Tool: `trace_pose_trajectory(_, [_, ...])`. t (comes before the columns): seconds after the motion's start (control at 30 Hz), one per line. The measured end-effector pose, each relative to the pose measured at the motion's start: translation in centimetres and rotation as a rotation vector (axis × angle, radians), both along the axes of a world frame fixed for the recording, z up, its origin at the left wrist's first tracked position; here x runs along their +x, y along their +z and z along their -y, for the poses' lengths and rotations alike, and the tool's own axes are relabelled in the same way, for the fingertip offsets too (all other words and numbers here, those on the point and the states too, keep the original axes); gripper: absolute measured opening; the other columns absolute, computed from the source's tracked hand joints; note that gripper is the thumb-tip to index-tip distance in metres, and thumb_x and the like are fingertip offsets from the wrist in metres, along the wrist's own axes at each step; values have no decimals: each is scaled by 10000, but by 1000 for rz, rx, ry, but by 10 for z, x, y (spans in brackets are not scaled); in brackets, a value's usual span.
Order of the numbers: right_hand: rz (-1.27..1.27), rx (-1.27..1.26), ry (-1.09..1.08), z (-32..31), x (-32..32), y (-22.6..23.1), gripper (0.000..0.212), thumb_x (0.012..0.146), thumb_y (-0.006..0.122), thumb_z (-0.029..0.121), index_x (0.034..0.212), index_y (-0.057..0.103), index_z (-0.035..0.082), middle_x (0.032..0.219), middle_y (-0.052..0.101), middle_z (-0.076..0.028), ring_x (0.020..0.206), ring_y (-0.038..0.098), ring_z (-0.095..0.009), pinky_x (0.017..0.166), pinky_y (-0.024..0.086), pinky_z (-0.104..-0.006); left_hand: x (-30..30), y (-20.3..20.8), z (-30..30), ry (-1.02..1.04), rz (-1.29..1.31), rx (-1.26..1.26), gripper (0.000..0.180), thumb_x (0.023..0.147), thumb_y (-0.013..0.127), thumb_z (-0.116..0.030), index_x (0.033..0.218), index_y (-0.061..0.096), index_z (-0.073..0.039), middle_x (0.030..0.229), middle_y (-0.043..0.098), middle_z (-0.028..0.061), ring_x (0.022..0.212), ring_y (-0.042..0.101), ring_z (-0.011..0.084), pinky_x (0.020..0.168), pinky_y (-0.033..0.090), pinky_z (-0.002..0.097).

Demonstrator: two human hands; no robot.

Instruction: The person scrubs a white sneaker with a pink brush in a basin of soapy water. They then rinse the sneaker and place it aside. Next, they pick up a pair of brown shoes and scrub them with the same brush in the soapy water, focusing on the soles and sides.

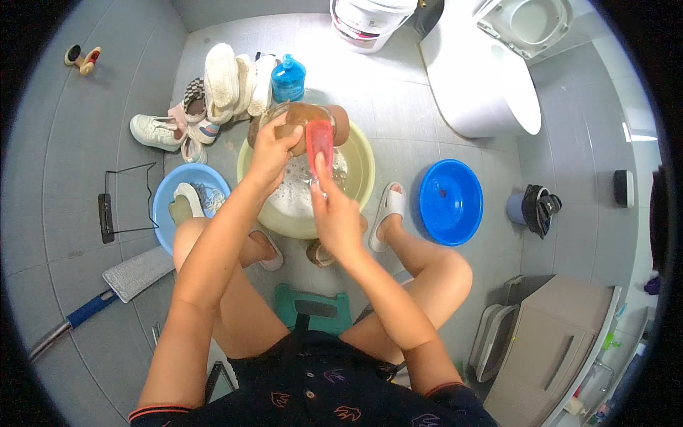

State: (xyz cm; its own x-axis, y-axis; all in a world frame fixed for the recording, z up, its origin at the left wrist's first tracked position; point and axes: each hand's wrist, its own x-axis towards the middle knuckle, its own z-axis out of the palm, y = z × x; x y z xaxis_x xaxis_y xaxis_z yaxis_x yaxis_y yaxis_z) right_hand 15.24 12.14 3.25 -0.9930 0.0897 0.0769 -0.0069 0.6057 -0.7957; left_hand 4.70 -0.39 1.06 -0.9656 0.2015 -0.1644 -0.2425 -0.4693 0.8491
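Note:
My left hand (274, 153) is closed around a wet-looking brown shoe (302, 114), held sideways above the far side of a pale yellow basin (365, 167). In my right hand (336, 217) is a red scrubbing brush (319, 136), gripped by its handle with the head against or just in front of the shoe. Its bristles face away from view. Foam floats on the soapy water (288, 196) below. Another brown shoe (320, 252) rests on the floor by the basin's near edge, partly hidden by my right arm.
Several pale shoes (222, 78) and a blue bottle (289, 80) stand beyond the basin. A light blue basin (165, 196) holding a shoe and laces is at left, near a flat mop (139, 274). To the right are a blue basin (451, 203) and a toilet (484, 85).

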Motion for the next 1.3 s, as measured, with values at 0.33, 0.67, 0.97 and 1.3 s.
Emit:
trace_pose_trajectory(0.33, [-42,-25,-40,1,5,-4,486,942,524,193,1415,417,222,889,606,-262,772,636,-382,644,489,-421,2,-6,-4,-48,226,267,257,974,502,-128,1199,514,-4,1130,624,94,983,636,153,813,546,273])
trace_pose_trajectory(0.67, [150,-165,-163,-10,-1,11,507,918,547,137,1411,433,166,1251,557,-239,1073,625,-315,856,489,-370,2,-24,-4,-48,307,238,232,972,514,-153,1164,538,-24,1115,632,72,970,634,155,832,534,272])
trace_pose_trajectory(0.97, [-11,-62,-155,-10,-3,0,517,939,520,196,1437,383,214,797,619,-270,647,637,-403,536,474,-462,3,-25,-10,-72,331,331,212,978,501,-141,1163,548,-49,1115,634,51,957,637,125,784,544,224])
trace_pose_trajectory(1.3, [-47,-53,-129,-25,-22,5,503,939,514,252,1428,393,244,816,622,-275,701,642,-424,604,499,-459,7,-24,-10,-89,408,352,184,956,559,-170,1111,533,-74,1063,624,28,856,634,101,621,509,190])
